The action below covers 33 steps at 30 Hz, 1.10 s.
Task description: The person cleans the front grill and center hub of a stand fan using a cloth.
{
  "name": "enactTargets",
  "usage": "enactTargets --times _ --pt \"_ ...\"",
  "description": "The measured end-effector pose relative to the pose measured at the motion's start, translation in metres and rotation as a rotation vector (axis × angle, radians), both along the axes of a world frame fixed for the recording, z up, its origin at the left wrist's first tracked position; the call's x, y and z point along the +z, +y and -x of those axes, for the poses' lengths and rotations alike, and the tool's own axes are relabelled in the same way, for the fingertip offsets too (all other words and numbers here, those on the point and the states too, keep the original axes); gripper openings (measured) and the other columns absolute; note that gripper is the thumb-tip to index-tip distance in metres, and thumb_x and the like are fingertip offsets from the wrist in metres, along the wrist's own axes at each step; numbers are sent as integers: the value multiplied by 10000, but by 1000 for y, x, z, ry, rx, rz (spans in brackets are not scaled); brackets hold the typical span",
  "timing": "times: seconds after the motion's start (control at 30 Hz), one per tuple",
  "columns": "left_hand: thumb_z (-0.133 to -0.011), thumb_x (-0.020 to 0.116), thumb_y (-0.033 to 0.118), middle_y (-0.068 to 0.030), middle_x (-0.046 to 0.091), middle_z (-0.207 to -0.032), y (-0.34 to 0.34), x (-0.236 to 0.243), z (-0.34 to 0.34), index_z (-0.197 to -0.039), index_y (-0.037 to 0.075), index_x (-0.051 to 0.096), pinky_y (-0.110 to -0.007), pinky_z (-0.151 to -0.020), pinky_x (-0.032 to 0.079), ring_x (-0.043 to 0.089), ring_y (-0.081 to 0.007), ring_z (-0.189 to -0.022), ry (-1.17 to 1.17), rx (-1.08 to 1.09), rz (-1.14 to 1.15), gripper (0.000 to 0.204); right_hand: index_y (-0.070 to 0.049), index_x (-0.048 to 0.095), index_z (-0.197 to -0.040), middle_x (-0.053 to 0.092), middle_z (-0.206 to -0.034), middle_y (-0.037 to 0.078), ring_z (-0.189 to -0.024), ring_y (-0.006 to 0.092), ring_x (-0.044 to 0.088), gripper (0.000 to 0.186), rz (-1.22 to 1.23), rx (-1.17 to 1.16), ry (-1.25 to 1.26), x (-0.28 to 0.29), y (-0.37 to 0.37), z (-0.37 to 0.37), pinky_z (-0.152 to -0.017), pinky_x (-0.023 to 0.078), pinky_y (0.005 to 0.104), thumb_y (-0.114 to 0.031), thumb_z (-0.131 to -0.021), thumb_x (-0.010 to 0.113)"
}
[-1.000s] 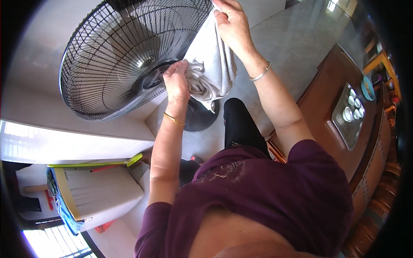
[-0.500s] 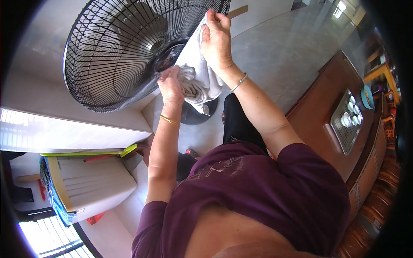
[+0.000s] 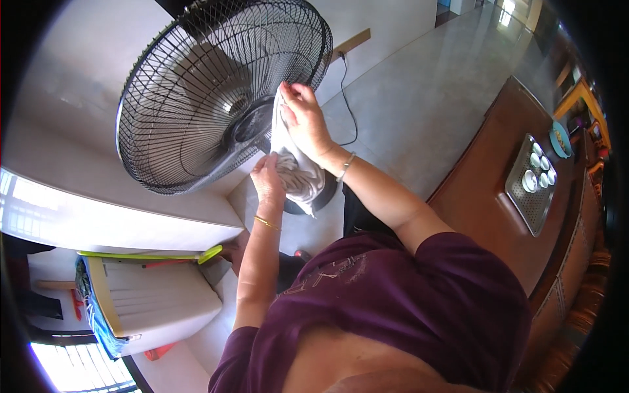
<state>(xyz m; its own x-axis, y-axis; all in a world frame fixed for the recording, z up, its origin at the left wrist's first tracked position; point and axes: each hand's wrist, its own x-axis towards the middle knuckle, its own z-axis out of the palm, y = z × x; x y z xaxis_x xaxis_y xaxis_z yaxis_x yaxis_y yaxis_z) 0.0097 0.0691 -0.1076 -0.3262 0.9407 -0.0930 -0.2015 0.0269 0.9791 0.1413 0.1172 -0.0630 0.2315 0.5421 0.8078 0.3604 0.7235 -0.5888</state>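
Observation:
A white cloth (image 3: pixel 300 175) hangs bunched between my two hands, in front of the black wire cage of a standing fan (image 3: pixel 196 105). My left hand (image 3: pixel 267 178) is closed on the cloth's gathered left side, close to the lower rim of the cage. Higher up and to the right, my right hand (image 3: pixel 305 121) pinches the cloth's upper end between thumb and fingers. The cloth's lower tip dangles over the fan's dark round base (image 3: pixel 325 196), hiding part of it. The fan's hub (image 3: pixel 252 124) is just left of the cloth.
To the right is a brown table (image 3: pixel 481 177) with a perforated metal tray (image 3: pixel 524 204) of small white cups and a blue bowl (image 3: pixel 560 139). A power cord (image 3: pixel 354 111) runs down to the floor behind my right hand. At lower left stands a pale box-like cabinet (image 3: pixel 154 295).
My right hand has come down and left with the cloth's upper end, nearer my left hand. The cloth is narrower now. The whole view has shifted a little, showing more of the fan's top.

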Motion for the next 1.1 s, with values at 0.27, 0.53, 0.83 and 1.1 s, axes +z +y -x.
enactTargets --times 0.27,0.53,0.83,1.1 --pt "-847 613 107 -64 643 -796 -7 61 -45 -926 -71 647 -240 -668 454 571 -119 -704 88 -191 -117 197 70 630 -1082 656 -824 36 -706 68 574 284 118 458 773 60 16 -81 -648 476 200 -2 -808 623" --pt "-861 618 86 -68 646 -780 38 105 -82 -904 -41 634 -238 -612 473 586 -118 -659 -133 -208 -224 135 5 631 -892 605 -737 40 -614 108 545 80 -4 394 663 120 109 -108 -554 453 240 -35 -822 632" --pt "-859 619 80 -72 655 -790 29 78 -76 -900 -38 640 -234 -626 482 587 -119 -661 -217 -193 -182 127 25 673 -911 684 -886 176 -837 255 661 160 11 -132 90 131 64 -104 -761 503 323 -74 -814 591" --pt "-849 638 70 -52 652 -771 27 70 -75 -848 -7 655 -231 -640 487 586 -112 -669 -267 -202 -164 79 -3 639 -1051 552 -769 52 -705 167 529 230 -151 -65 -35 111 43 -101 -667 432 263 -107 -853 584"
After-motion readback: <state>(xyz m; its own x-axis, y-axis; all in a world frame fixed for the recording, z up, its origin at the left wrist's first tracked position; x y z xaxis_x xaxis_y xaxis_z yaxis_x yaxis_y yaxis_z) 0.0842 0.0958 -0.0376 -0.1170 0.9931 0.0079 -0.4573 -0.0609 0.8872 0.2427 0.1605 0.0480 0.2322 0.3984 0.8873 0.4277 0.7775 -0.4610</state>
